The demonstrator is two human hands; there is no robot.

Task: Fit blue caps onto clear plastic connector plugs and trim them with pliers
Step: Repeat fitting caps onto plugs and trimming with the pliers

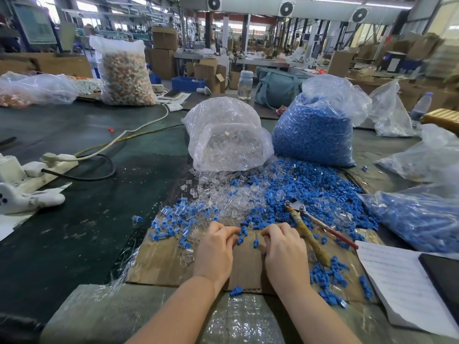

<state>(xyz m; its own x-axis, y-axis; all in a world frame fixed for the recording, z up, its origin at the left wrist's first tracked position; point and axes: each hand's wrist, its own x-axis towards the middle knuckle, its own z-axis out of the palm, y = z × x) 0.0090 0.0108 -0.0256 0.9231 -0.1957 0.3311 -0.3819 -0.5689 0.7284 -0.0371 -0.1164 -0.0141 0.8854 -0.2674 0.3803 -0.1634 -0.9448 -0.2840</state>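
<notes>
Beside the right hand (283, 247) lie pliers (306, 227).

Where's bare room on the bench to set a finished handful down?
Bare dark mat between the power strip and the cardboard, which has a bare strip between the wrists. Crowded: the loose pile beyond the hands, around the pliers.

Your pliers (306, 229) lay on the cardboard sheet (164, 259), right of your hands; both bags stood behind it, cap bag (315, 135) right of plug bag (228, 137).
</notes>
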